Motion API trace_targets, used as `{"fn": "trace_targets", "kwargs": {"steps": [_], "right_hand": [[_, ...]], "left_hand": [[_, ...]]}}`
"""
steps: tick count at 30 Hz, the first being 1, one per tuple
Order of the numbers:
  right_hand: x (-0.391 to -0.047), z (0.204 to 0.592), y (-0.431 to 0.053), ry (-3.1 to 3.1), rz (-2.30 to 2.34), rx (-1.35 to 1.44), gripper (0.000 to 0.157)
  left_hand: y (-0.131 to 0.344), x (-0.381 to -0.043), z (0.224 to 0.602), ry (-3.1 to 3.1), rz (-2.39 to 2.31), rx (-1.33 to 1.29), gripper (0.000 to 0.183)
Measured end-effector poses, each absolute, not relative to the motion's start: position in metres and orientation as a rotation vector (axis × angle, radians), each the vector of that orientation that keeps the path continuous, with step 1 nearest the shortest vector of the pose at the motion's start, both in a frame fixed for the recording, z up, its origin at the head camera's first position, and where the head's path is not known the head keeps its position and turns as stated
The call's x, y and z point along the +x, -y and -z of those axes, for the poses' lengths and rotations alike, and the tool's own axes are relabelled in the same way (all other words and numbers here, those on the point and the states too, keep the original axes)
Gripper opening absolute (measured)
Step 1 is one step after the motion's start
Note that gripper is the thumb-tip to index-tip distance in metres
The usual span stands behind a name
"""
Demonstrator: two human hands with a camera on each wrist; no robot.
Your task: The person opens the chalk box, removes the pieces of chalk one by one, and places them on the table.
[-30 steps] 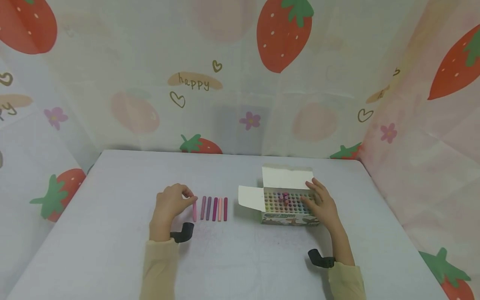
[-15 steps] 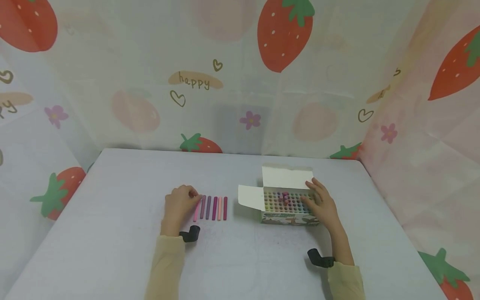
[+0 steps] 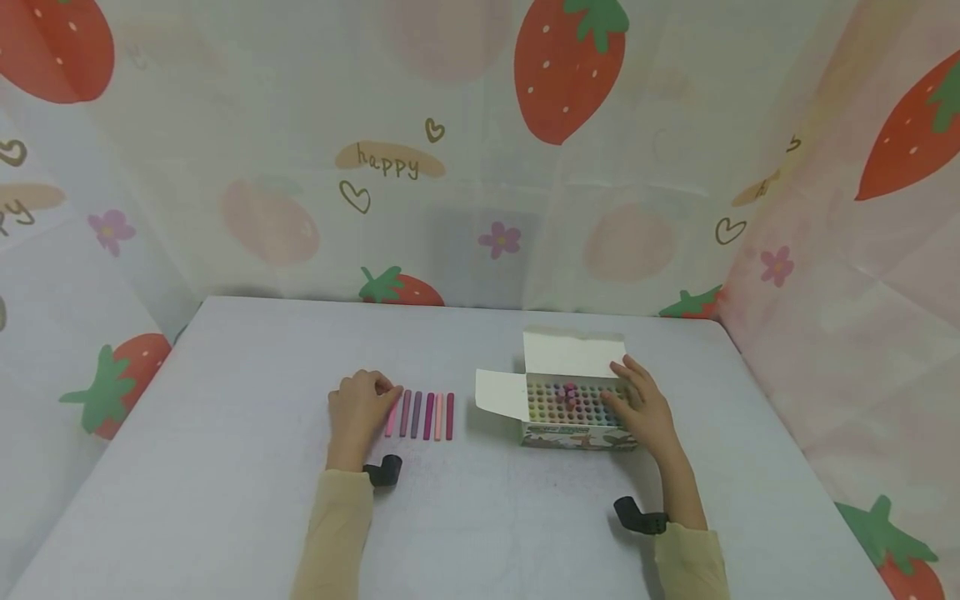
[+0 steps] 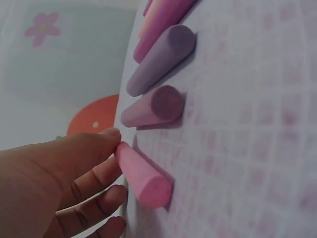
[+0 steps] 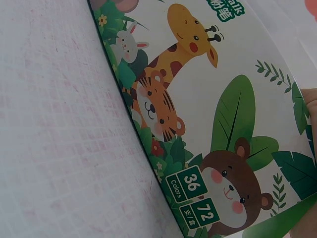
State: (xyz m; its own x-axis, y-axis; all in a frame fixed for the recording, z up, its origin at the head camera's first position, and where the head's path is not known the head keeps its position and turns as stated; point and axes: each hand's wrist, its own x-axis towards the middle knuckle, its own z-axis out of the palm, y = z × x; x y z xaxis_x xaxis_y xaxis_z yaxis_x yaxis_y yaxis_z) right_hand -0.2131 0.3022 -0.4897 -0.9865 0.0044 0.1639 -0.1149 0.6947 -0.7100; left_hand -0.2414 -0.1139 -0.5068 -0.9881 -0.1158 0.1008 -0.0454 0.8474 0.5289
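One pink chalk [image 4: 148, 181] touches the left hand [image 3: 358, 411], apparently pinched.

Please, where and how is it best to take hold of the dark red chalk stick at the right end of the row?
I would pinch the dark red stick across its near end, coming from above and the near side. It lies flat, running lengthwise from near to far, and nothing blocks that end, while the peach stick lies close along its left side.
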Motion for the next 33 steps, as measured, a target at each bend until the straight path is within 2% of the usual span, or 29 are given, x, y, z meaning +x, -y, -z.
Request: {"fn": "trace_targets", "kwargs": {"steps": [19, 33], "right_hand": [[-0.213, 0.489, -0.3, 2.723, -1.178, 0.123, 0.053], [-0.212, 0.489, -0.301, 2.717, -1.166, 0.125, 0.053]], "left_hand": [[0.111, -0.239, 0.495, 2.842, 0.898, 0.135, 0.026], [0.081, -0.231, 0.453, 2.653, 0.962, -0.128, 0.02]]}}
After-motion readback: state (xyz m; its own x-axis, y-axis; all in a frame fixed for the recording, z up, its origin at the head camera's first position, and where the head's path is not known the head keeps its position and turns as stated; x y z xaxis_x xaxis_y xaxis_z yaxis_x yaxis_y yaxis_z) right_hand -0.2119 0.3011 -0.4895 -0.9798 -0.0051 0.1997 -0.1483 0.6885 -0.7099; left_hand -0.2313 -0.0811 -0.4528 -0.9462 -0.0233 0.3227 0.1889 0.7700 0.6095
